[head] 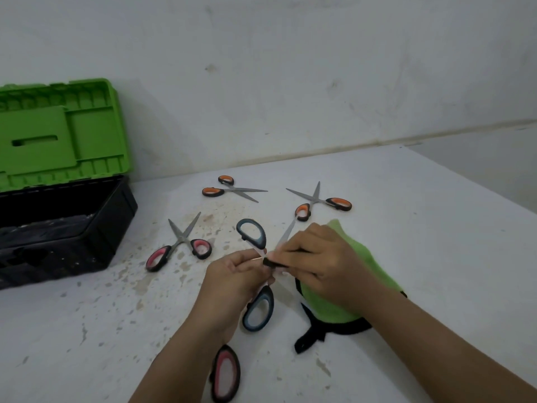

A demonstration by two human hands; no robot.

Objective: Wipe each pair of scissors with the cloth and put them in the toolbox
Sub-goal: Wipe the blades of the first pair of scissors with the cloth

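Observation:
My left hand [235, 274] and my right hand [313, 257] both grip a pair of blue-handled scissors [258, 309] just above the table's middle. The pair is spread open, with one handle loop up at the left, the other hanging below my left hand, and a blade pointing up and right. My right fingers pinch near its pivot. The green cloth [328, 306] with black edging lies on the table under my right wrist. A black toolbox [87, 228] stands open at the left, its green lid [58, 132] upright.
Two orange-handled pairs [229, 189] [319, 199] lie at the back of the white stained table [116, 315]. A pink-handled pair [180, 242] lies open near the toolbox. Another pink handle [225, 373] shows beside my left forearm. A wall stands close behind.

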